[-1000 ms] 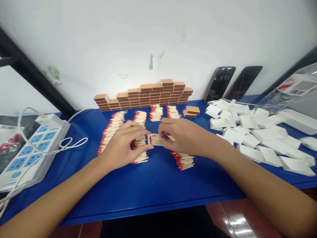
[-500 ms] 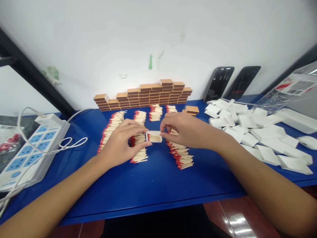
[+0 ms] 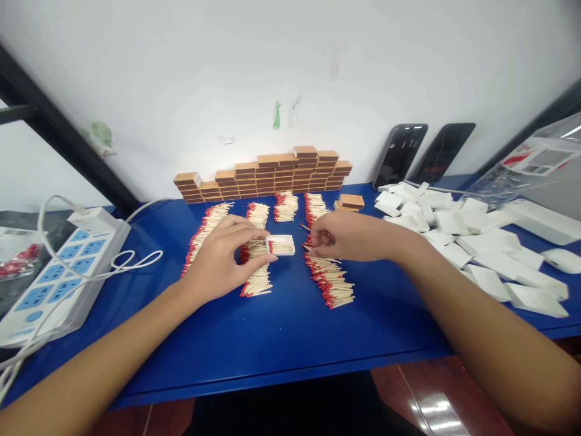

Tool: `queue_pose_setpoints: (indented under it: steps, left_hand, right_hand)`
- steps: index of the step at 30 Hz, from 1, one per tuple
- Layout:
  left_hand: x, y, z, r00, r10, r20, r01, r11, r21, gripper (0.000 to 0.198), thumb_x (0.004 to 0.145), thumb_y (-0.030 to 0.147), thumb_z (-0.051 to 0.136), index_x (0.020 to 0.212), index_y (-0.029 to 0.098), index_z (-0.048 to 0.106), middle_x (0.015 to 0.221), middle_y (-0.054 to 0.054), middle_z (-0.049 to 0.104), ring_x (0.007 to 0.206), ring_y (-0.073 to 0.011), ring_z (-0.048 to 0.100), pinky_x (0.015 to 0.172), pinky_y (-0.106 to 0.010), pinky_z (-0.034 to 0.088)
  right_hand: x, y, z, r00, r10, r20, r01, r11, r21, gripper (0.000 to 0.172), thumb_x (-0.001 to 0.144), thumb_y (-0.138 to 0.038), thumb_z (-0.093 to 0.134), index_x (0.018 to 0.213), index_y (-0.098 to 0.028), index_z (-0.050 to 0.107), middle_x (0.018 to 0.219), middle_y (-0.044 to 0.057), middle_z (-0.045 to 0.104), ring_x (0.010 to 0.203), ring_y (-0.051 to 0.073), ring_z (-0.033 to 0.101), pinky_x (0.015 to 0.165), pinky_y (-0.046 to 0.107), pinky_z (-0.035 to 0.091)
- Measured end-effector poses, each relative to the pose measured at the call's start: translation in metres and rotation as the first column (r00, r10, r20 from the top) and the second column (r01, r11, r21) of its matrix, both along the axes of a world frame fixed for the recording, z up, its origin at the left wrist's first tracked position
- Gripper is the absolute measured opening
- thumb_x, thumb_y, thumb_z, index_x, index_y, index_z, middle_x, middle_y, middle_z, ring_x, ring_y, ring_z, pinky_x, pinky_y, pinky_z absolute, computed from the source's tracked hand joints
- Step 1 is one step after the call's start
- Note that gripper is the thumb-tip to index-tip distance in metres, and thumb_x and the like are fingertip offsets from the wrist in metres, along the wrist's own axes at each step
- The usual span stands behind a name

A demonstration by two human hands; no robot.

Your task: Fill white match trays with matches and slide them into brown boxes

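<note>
My left hand (image 3: 227, 254) pinches a small white matchbox tray (image 3: 280, 244) between thumb and fingers; red-tipped matches lie inside it. My right hand (image 3: 349, 236) is curled over a row of red-tipped matches (image 3: 327, 275) just right of the tray, fingertips pinched on matches there. More rows of matches (image 3: 256, 266) lie on the blue table (image 3: 281, 339), partly hidden under my left hand.
A wall of stacked brown matchboxes (image 3: 272, 175) stands against the white wall. Several white empty trays (image 3: 458, 242) are heaped at the right. A white power strip (image 3: 59, 272) with cables lies at the left. Two dark phones (image 3: 422, 151) lean on the wall.
My right hand has let go of the tray's right end and moved right, down onto the row of matches. The left hand still holds the tray, slightly raised.
</note>
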State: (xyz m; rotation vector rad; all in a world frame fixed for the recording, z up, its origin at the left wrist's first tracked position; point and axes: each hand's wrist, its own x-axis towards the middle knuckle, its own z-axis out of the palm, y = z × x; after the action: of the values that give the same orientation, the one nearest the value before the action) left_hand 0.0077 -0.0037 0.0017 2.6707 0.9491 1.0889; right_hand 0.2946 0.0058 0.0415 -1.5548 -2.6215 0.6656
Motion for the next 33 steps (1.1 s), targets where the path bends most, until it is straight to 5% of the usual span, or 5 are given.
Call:
queue_pose_setpoints:
  steps: [13, 33]
  left_hand:
    - [-0.001, 0.001, -0.003, 1.000, -0.008, -0.010, 0.008, 1.000, 0.009, 0.031, 0.089, 0.040, 0.081, 0.113, 0.021, 0.075, 0.105, -0.009, 0.077, 0.104, -0.0254, 0.065, 0.094, -0.044, 0.055]
    - [-0.001, 0.002, -0.002, 1.000, -0.018, -0.010, 0.018, 1.000, 0.012, 0.031, 0.089, 0.041, 0.080, 0.113, 0.021, 0.075, 0.103, -0.009, 0.077, 0.103, -0.0257, 0.065, 0.094, -0.045, 0.055]
  right_hand:
    - [0.003, -0.001, 0.001, 1.000, 0.011, -0.027, -0.013, 0.998, -0.068, 0.014, 0.088, -0.032, 0.065, 0.079, -0.022, 0.061, 0.074, 0.001, 0.068, 0.063, 0.015, 0.056, 0.057, 0.031, 0.036]
    - [0.014, 0.006, 0.007, 0.998, 0.046, 0.030, -0.044, 0.996, -0.073, 0.017, 0.089, -0.035, 0.062, 0.085, -0.022, 0.072, 0.083, 0.005, 0.074, 0.068, 0.018, 0.061, 0.059, 0.031, 0.039]
